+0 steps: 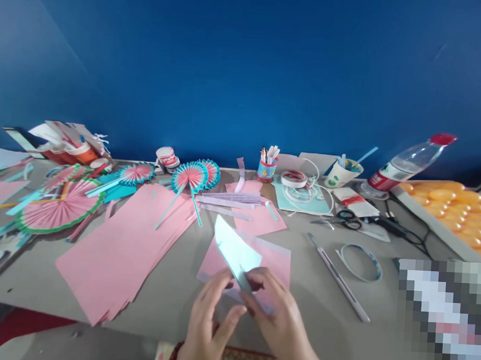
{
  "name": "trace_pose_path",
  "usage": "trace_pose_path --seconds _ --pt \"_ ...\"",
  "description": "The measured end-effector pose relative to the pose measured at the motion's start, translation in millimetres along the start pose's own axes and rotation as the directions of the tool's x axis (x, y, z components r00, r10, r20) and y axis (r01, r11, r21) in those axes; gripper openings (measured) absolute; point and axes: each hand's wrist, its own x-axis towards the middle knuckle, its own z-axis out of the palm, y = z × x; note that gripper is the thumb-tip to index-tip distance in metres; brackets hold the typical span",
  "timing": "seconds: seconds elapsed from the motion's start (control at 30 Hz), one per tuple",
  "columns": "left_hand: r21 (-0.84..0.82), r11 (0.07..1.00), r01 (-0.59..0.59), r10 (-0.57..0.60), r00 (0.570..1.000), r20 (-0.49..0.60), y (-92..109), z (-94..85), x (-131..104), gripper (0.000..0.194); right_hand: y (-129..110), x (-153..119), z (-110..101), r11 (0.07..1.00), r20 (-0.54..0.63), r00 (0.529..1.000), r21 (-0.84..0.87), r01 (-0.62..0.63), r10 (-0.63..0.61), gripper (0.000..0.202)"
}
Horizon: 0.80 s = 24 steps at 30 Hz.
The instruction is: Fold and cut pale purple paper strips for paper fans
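A pale mint-coloured sheet of paper [235, 247] is held up at a tilt, folded or curled along its lower edge. My right hand [276, 311] pinches its near end between thumb and fingers. My left hand [213, 313] is beside the paper's left edge, thumb apart from the index finger, whose tip is against or just behind the paper. Beneath lies a pink sheet [281, 263] with pale lilac edges. Behind it are lilac paper strips [235, 200] on another pink piece.
Pink sheets [116, 248] and pleated paper fans [190, 177] lie left. Right are a craft knife [342, 282], tape ring [359, 264], scissors [349, 220], paper cup [343, 173] and plastic bottle [406, 167]. A pen holder [267, 169] stands by the blue wall [246, 78].
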Motion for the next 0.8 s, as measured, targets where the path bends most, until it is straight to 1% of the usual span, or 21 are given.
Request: trace_pose_path --seconds 0.07,0.1,0.17,0.23,0.3,0.37,0.4,0.47,0.53,0.57,0.63,0.7,0.77,0.8 --pt "0.029 0.996 -0.09 0.092 0.994 -0.067 3.1 6.5 16.1 0.031 -5.3 -4.8 6.3 0.997 -0.042 0.997 -0.03 0.07 -0.071 0.02" --pt "0.04 0.99 -0.136 0.139 0.988 -0.073 3.5 5.8 23.8 0.029 -6.7 -6.4 7.7 0.993 -0.06 0.992 -0.059 0.106 -0.109 0.022" --pt "0.081 0.966 -0.244 0.25 0.966 -0.069 2.7 -2.9 37.5 0.032 -8.1 -8.0 6.1 0.98 -0.09 0.98 -0.111 0.167 -0.177 0.024" --pt "0.169 0.912 -0.373 0.389 0.919 -0.069 0.9 -17.8 47.9 0.036 -8.2 -8.5 0.1 0.965 -0.102 0.965 -0.132 0.226 -0.24 0.02" --pt "0.286 0.829 -0.481 0.515 0.855 -0.055 -0.9 -32.4 53.7 0.037 -6.7 -10.0 -8.1 0.945 -0.078 0.948 -0.14 0.296 -0.308 0.018" --pt "0.366 0.754 -0.546 0.582 0.813 0.015 -3.3 -40.4 54.3 0.034 -2.5 -14.4 -16.9 0.921 -0.03 0.932 -0.164 0.352 -0.362 0.018" --pt "0.386 0.728 -0.566 0.59 0.804 0.066 -5.1 -40.9 52.8 0.031 1.0 -17.7 -21.8 0.915 -0.012 0.931 -0.188 0.357 -0.366 0.018" --pt "0.413 0.705 -0.576 0.554 0.812 0.187 -10.9 -36.2 46.8 0.027 9.9 -25.8 -33.1 0.918 0.001 0.947 -0.244 0.312 -0.322 0.018" --pt "0.441 0.703 -0.557 0.464 0.83 0.308 -18.7 -27.2 39.7 0.025 18.6 -33.4 -46.1 0.924 -0.011 0.97 -0.308 0.228 -0.244 0.017" --pt "0.444 0.708 -0.549 0.412 0.832 0.371 -22.6 -22.5 36.8 0.024 21.3 -36.1 -52.2 0.918 -0.032 0.975 -0.346 0.193 -0.218 0.017" --pt "0.431 0.723 -0.54 0.334 0.82 0.466 -28.8 -14.5 34.0 0.023 20.8 -38.4 -60.3 0.895 -0.042 0.977 -0.411 0.176 -0.211 0.017" --pt "0.41 0.73 -0.547 0.32 0.804 0.502 -31.5 -8.7 35.3 0.022 13.8 -35.5 -58.4 0.869 0.041 0.975 -0.445 0.215 -0.22 0.02" --pt "0.401 0.73 -0.554 0.33 0.799 0.503 -31.4 -4.3 39.1 0.023 7.5 -27.9 -46.2 0.843 0.155 0.966 -0.474 0.256 -0.206 0.024" --pt "0.399 0.738 -0.544 0.32 0.803 0.503 -31.0 -2.4 41.1 0.024 7.1 -22.9 -38.1 0.821 0.216 0.961 -0.508 0.26 -0.171 0.026"
